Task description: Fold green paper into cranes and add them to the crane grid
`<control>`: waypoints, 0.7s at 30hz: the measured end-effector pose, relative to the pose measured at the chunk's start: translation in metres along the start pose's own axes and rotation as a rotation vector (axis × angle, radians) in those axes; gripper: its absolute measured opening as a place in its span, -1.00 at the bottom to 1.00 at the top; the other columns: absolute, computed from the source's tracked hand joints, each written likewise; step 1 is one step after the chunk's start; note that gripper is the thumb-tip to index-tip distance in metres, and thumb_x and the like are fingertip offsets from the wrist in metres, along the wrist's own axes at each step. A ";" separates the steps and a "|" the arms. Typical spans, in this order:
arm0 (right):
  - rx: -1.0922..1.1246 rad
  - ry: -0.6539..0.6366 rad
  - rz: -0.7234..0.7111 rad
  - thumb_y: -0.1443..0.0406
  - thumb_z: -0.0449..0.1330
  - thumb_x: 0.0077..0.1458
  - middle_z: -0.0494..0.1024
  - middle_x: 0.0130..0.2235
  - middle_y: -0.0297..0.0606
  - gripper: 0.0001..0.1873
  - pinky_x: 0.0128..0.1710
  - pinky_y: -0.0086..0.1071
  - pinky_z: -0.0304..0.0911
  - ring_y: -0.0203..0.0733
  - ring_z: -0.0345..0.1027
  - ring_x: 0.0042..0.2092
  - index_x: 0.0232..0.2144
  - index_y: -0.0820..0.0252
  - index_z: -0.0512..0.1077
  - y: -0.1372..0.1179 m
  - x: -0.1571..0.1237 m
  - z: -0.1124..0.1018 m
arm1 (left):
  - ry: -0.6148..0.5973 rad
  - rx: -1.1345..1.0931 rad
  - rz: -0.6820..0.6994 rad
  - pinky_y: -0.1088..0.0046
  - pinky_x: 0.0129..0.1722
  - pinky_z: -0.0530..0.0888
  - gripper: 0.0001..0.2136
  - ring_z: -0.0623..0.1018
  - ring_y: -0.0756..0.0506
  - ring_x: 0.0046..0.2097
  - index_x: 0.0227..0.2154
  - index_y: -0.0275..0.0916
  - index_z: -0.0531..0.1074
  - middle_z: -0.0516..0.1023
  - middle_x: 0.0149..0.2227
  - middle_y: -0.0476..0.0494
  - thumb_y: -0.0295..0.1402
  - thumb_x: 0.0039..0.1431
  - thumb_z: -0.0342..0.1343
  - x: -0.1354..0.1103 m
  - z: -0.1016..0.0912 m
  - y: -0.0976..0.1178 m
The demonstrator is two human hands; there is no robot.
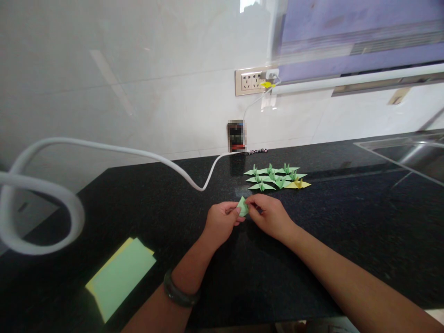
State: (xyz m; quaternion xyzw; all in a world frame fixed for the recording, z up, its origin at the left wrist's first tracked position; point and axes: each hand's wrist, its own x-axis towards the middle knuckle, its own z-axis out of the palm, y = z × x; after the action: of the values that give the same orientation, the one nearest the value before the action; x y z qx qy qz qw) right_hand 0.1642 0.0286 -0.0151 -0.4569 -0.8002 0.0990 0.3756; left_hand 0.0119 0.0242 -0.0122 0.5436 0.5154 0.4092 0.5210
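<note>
A small piece of folded green paper (242,206) is held just above the dark countertop, between my two hands. My left hand (222,221) pinches it from the left, thumb on the front and fingers behind. My right hand (268,213) has thumb and fingertips closed at the paper's right edge. Beyond my hands stand several folded paper cranes in rows; the green crane (262,187) is in the front row, and a yellow crane (299,184) sits at its right end.
Green and yellow paper sheets (123,277) lie stacked at the left on the black countertop (163,203). A thick white cable (149,155) loops across the left side. A phone-like object (237,136), its screen blurred, leans on the wall below a socket (250,82). A sink (416,155) is at right.
</note>
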 end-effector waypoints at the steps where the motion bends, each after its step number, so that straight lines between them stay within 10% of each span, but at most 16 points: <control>1: -0.011 -0.004 -0.014 0.37 0.02 -0.03 0.44 -0.41 -0.27 -0.85 -0.36 -0.43 0.17 -0.28 0.29 -0.37 -0.38 0.19 0.36 0.000 0.000 -0.001 | 0.002 -0.011 -0.010 0.50 -0.52 0.42 -0.74 0.51 -0.04 -0.46 -0.28 -0.37 0.41 0.52 -0.43 -0.19 -0.36 -0.07 0.06 0.000 0.000 0.000; 21: 0.530 0.022 0.327 0.25 0.00 0.00 0.30 -0.54 -0.36 -0.84 -0.54 -0.49 0.14 -0.35 0.16 -0.52 -0.47 0.23 0.29 0.009 0.005 0.009 | -0.035 0.040 0.226 0.52 -0.44 0.42 -0.63 0.46 0.04 -0.47 -0.10 -0.29 0.29 0.48 -0.38 -0.11 -0.41 -0.05 0.01 0.002 -0.002 -0.010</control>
State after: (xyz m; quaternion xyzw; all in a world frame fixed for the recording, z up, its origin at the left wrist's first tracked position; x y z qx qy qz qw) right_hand 0.1624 0.0393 -0.0234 -0.4669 -0.6582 0.3582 0.4695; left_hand 0.0091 0.0260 -0.0223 0.6154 0.4497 0.4455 0.4698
